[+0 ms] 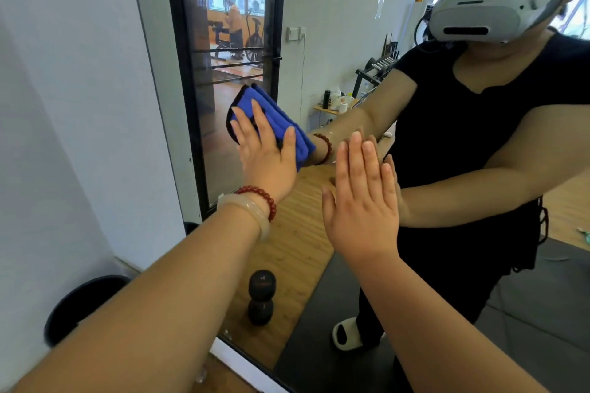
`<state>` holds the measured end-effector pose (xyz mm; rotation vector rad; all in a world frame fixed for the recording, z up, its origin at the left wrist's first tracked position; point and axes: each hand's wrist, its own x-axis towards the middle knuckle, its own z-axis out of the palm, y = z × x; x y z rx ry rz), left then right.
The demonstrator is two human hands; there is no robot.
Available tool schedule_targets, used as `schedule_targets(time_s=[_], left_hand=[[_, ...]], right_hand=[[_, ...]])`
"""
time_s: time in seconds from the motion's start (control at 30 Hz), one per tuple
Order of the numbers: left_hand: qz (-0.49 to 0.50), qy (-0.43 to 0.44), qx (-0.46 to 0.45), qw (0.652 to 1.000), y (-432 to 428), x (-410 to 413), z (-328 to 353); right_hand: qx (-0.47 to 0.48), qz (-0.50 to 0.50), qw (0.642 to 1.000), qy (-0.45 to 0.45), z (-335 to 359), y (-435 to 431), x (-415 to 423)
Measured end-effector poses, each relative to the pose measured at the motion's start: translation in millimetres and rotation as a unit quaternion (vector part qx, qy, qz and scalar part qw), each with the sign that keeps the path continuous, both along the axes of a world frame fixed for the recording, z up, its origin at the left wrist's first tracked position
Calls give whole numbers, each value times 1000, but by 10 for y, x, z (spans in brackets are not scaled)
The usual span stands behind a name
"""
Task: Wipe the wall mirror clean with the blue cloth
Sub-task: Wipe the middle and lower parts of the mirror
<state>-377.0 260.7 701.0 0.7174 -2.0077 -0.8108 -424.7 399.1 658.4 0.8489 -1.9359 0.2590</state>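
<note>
The wall mirror fills most of the view and reflects a person wearing a headset. A folded blue cloth with a dark edge lies flat against the glass, left of centre. My left hand presses on the cloth with straight, spread fingers; a red bead bracelet and a clear bangle sit on that wrist. My right hand lies flat on the glass to the right of the cloth, fingers straight and together, holding nothing.
A white wall borders the mirror on the left. A dark round bin stands by the wall at lower left. A black dumbbell shows in the reflection near the mirror's bottom edge, along with wooden floor and a dark mat.
</note>
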Motion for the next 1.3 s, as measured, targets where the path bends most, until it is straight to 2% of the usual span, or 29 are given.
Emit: schedule_targets(time_s=[0.1,0.2,0.27,0.4,0.43,0.5,0.6,0.63,0.73,0.8,0.9,0.97,1.0,1.17,1.3], left_hand=[[-35,-27,-23,999,166,7,-158],[-66,-67,-118,989,174,69,-369],[-60,-68,-138,986,-49,98,-311],[15,29,22,999,-346,49,-21],[29,34,36,998,-321,34,-1],[20,24,20,999,-265,40,-87],[-27,-40,-57,997,-421,174,-326],[-24,-54,-58,997,-542,206,-333],[7,-22,73,997,-853,202,-121],[2,7,113,994,-852,159,-61],[-56,-9,41,998,-701,202,-311],[-81,-21,-22,996,-705,260,-498],[-78,-8,-25,997,-748,259,-517],[14,82,122,989,-1036,118,-39],[-10,45,94,994,-947,195,-97]], right_hand=[[-15,-1,1000,-18,-7,-77,53],[-23,-1,999,-32,-24,-130,96],[-33,8,998,-43,-25,-147,120],[-22,31,998,-54,-68,-225,179],[-10,42,998,-55,-79,-268,203],[8,71,996,-51,-56,-381,244],[17,109,993,-38,124,-589,242],[17,121,992,-35,201,-664,226],[38,150,987,-34,393,-911,201],[71,147,986,-43,477,-1063,211],[107,130,985,-42,544,-1177,212],[138,115,984,-17,529,-1160,184],[155,107,982,5,512,-1141,169],[164,87,982,26,511,-1146,160],[166,64,983,35,503,-1182,165]])
